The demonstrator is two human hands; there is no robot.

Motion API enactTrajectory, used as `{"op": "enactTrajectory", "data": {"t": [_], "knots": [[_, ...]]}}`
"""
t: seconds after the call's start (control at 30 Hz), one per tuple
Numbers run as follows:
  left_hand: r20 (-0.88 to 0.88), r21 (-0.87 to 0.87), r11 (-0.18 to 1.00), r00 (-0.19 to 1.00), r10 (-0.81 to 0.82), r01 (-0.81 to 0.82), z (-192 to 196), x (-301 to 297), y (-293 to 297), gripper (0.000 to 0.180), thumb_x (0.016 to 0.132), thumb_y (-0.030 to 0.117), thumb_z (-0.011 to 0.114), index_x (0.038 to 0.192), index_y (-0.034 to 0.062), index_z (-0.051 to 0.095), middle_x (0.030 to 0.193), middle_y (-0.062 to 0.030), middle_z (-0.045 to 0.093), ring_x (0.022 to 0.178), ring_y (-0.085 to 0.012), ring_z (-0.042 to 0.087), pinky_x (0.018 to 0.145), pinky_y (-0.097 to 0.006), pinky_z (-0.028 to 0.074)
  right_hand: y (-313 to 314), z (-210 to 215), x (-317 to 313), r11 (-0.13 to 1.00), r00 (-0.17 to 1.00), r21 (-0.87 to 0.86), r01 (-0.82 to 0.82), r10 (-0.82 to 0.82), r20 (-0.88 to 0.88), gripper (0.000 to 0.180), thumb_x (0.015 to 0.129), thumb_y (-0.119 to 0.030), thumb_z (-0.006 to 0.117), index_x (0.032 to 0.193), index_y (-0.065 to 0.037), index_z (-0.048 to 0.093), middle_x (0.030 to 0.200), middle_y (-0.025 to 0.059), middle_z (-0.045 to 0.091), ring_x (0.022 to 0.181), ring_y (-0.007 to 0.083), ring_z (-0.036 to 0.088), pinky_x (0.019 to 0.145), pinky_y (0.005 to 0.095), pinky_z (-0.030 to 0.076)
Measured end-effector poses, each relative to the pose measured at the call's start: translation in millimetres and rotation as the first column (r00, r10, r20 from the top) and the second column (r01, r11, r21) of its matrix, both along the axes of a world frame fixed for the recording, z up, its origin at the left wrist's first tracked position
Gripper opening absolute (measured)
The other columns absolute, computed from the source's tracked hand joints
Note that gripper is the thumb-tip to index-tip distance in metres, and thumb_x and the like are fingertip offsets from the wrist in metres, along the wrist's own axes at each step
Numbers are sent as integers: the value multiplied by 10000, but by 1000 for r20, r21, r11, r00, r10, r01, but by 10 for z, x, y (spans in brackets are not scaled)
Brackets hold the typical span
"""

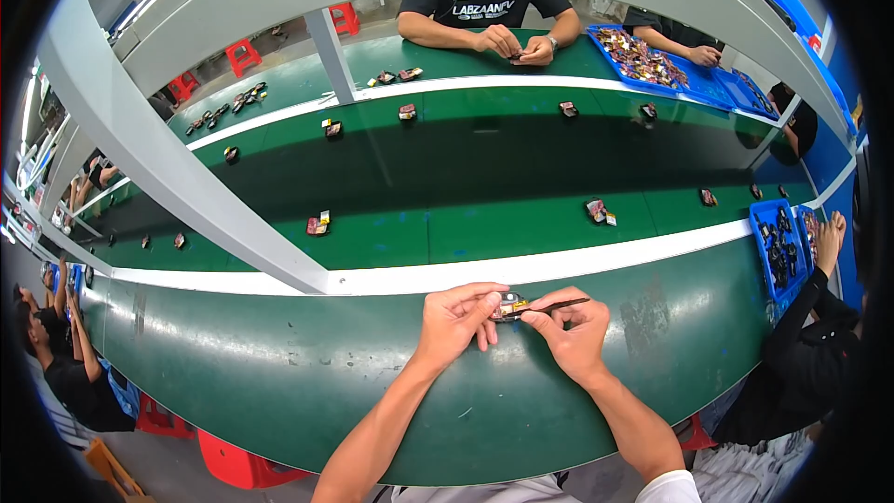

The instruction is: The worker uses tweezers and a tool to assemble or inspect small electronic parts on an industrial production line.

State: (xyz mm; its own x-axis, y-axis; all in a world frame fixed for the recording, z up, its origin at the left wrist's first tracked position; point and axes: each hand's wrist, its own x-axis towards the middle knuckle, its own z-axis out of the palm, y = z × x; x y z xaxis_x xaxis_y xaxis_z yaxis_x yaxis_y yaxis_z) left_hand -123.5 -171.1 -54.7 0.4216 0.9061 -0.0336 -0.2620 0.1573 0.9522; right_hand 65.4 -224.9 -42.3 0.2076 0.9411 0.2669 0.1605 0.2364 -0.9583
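Observation:
Between thumb and fingers, my left hand (453, 324) grips a small electronic assembly (507, 299) with a dark casing and yellow and pale parts. My right hand (577, 343) pinches a thin, dark, pointed tool (565, 305) that looks like tweezers. Its tip reaches to the right side of the assembly, though the fingers hide the exact contact. Both hands are just above the green worktable (307, 382), close to its white far edge.
Past a white rail (410, 276), a green conveyor belt (521, 224) carries several spaced small assemblies (318, 224). A grey frame post (186, 168) slants across the left. Blue trays (780, 250) of parts stand at the right. Co-workers sit opposite and on both sides; a red stool (237, 461) is below left.

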Motion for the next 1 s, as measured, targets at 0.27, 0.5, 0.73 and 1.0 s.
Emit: {"op": "enactTrajectory", "data": {"t": [0.27,0.5,0.73,1.0], "knots": [[16,12,1000,1000,26,-27,20,17,-3,242,1003,104,621,1156,-73,684,778,-116,692,575,-163,674,453,-252,538,-10,-1,-38,999,999,2,35,-35,-9,139,793,16,830,885,-8,728,579,-73,545,487,-27,353,447,195,222],[-2,13,1000,1000,27,-27,12,23,-11,239,1002,96,618,1155,-76,682,784,-112,684,571,-172,673,458,-262,541,-26,28,-29,1000,1000,-16,18,-18,4,136,795,43,810,879,4,710,655,-33,624,492,-23,402,453,179,271],[14,-20,998,998,55,-54,22,23,-8,235,996,98,630,1157,-65,683,799,-109,696,566,-148,659,471,-245,518,-13,32,-12,999,997,34,30,-33,66,142,786,12,826,884,-8,725,621,-33,613,471,-13,402,442,192,269],[14,-10,998,998,56,-56,2,33,-17,236,1000,94,622,1161,-69,680,799,-109,697,570,-144,656,475,-246,517,-23,49,-32,988,973,155,28,-63,222,128,761,-19,847,843,-22,748,682,-10,696,434,13,398,429,208,291]]}}
